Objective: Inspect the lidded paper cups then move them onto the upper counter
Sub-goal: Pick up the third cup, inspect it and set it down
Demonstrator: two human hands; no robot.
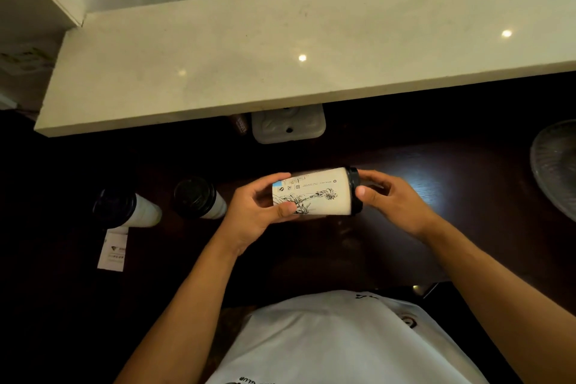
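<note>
Paper cup [314, 192] sideways, black lid [355, 190] on | left grip [258, 215] holds base | right grip [392, 201] holds lid

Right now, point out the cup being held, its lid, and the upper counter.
held cup [318, 193]: head view, printed side wall.
lid [355, 190]: head view, black rim.
upper counter [249, 65]: head view, bare top.

The person wore a white shirt [336, 340] bearing small dark printed marks. Both forearms were bare, without sleeves below the elbows.
</note>
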